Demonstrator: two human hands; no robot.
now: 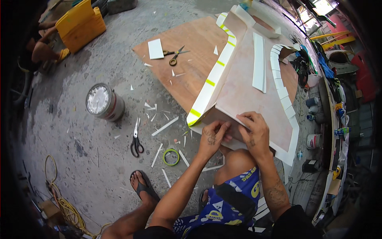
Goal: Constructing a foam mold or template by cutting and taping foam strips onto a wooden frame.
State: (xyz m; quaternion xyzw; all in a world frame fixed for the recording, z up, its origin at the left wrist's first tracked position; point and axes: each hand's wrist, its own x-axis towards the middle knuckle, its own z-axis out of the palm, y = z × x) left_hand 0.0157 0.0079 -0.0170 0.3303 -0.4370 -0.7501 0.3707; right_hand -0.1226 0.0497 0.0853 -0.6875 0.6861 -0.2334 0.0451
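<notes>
A large pale molded panel [238, 85] lies in front of me on a brown plywood sheet [179, 77]. White strips [217, 69] run along its left edge, fixed with short yellow-green tape pieces. More white segments [278, 83] follow its curved right cutout, and a loose white strip [258, 63] rests across its middle. At the panel's near end, my right hand [254, 133] grips the upright edge between thumb and fingers. Close beside it, my left hand [215, 137] is closed in a pinch low against the same end; what its fingertips hold is hidden.
Black-handled scissors [136, 141], a green tape roll [171, 157], white offcuts [165, 126] and a paint can [104, 102] are on the concrete floor. Another pair of scissors [177, 56] and a white card [155, 49] lie on the plywood. Someone sits by yellow containers [81, 28].
</notes>
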